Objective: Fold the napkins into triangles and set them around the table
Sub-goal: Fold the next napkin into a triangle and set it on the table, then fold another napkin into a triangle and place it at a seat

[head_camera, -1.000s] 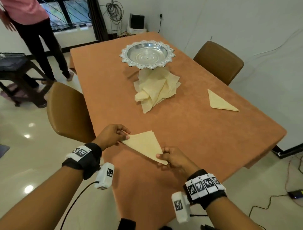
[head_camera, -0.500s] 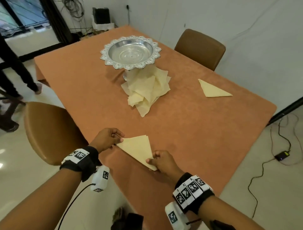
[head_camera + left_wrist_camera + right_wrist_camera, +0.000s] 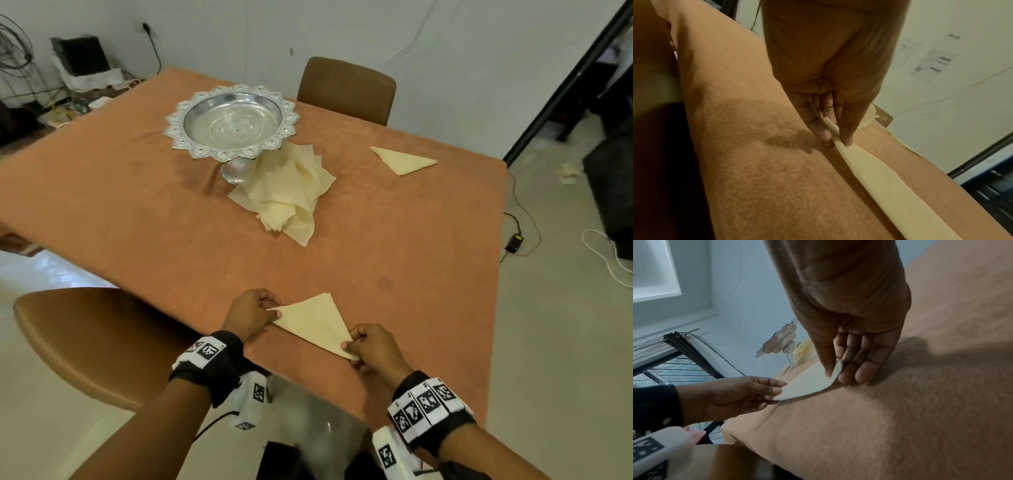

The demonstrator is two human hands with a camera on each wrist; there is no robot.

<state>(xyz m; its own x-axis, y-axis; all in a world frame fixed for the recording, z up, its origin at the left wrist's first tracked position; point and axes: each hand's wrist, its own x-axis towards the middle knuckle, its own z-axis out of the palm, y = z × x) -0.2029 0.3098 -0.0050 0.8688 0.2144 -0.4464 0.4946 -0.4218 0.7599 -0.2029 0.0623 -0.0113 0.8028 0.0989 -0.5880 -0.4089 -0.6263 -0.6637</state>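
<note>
Napkins on worktop (image 3: 102,205), two of them triangles. Loose unfolded heap (image 3: 291,192) beside silver pedestal bowl (image 3: 233,120), most of the job left. One folded triangle (image 3: 402,159) set near far chair (image 3: 346,89). Second triangle (image 3: 315,325) at near edge, pinched by left hand (image 3: 250,313) and right hand (image 3: 373,347), seemingly unplaced.

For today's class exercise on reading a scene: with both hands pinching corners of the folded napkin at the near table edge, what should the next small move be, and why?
Probably lay the folded napkin flat and let go. It is already a triangle, the left hand and right hand each pinch a corner, and it sits by the near chair, much as the placed triangle lies by the far chair.
</note>
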